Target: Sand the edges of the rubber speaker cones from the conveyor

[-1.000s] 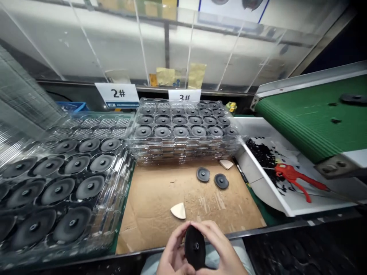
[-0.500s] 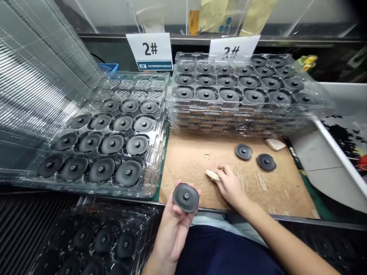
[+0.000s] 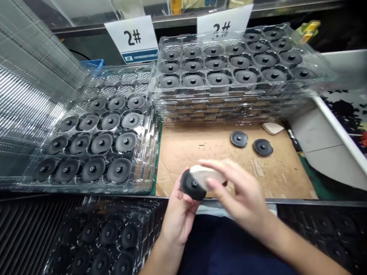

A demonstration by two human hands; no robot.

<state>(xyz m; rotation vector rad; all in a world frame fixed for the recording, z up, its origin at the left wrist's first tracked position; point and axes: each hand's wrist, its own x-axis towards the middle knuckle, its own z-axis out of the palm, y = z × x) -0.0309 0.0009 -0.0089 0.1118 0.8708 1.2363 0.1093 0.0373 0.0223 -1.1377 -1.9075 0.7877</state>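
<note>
A round black plastic part (image 3: 190, 187) with a small raised post at its centre lies in my left hand (image 3: 179, 214), whose fingers curl round its edge. My right hand (image 3: 239, 191), a little blurred, pinches a pale, flat sponge-like pad (image 3: 205, 176). The pad overlaps the upper right of the black part; whether they touch I cannot tell. Beyond my hands, two more such black parts, one (image 3: 239, 138) nearer and one (image 3: 263, 147) further right, lie on a cardboard sheet (image 3: 183, 147).
A clear tray (image 3: 145, 173) of black parts stands at the left, its back pockets bare. Stacked clear trays (image 3: 206, 109) rise behind the cardboard. A second pale pad (image 3: 272, 128) lies near a white bin (image 3: 340, 143). Another filled tray (image 3: 137, 214) sits low at the left.
My right hand has lifted the pale pad off the cardboard and brought it left over the black part. My left hand still holds that part. The camera view has shifted.
</note>
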